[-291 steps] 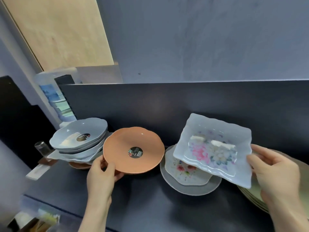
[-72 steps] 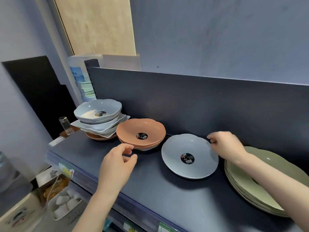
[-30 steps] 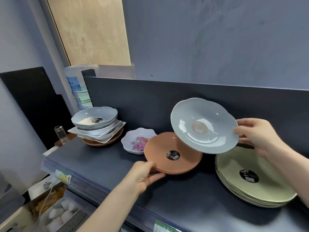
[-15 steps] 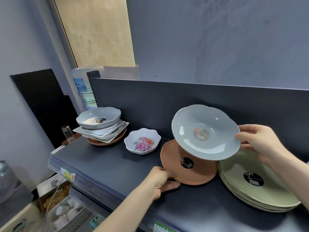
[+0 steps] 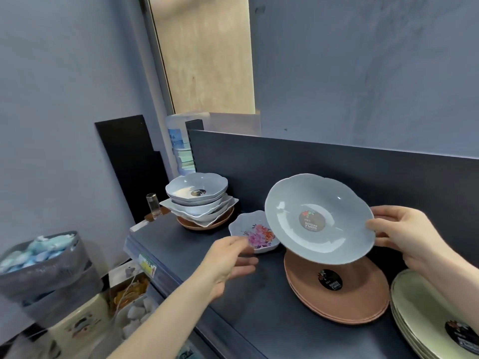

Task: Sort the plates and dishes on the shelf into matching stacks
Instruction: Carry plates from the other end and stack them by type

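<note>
Roughly halfway, orange stack (image 5: 337,291) and green stack (image 5: 427,314) sit at five o'clock, mixed pile (image 5: 199,203) waits at ten; right hand (image 5: 404,237) grips grey plate (image 5: 320,218), left hand (image 5: 228,260) slack-fingered.

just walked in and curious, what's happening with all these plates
A person is sorting dishes on a dark shelf. The right hand grips a grey plate, tilted, above the stack of orange plates. The left hand is open beside the small floral dish; contact is unclear. A mixed pile sits at the far left and a stack of green plates at the right.
</note>
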`<move>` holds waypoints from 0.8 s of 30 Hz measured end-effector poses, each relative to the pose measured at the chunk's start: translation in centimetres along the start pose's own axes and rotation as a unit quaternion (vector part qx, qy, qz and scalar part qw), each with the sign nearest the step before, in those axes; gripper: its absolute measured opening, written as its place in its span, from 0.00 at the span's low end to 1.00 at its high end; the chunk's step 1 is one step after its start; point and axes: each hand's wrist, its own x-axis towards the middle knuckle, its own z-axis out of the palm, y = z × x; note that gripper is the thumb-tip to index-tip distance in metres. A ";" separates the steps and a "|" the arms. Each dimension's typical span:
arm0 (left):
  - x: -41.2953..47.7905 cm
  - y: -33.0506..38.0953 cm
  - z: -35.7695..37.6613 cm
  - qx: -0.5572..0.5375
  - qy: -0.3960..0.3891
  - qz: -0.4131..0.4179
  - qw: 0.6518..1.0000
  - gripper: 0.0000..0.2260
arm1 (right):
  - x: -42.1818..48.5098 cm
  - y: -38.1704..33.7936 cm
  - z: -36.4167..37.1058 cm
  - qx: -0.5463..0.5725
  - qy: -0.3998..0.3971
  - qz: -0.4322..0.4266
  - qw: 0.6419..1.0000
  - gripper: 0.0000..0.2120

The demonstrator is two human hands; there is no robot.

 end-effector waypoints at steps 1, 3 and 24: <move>-0.1 1.1 -0.5 -0.007 -0.002 0.016 1.000 0.06 | 0.4 -0.1 1.0 -0.005 -0.006 -0.001 1.000 0.14; -0.1 2.9 -1.4 -0.001 -0.021 0.043 0.999 0.09 | 0.7 -0.5 3.3 -0.012 -0.019 -0.005 1.000 0.14; 16.6 15.5 -23.3 0.076 0.026 0.076 0.994 0.08 | 7.6 2.0 21.5 -0.392 0.035 -0.026 0.919 0.13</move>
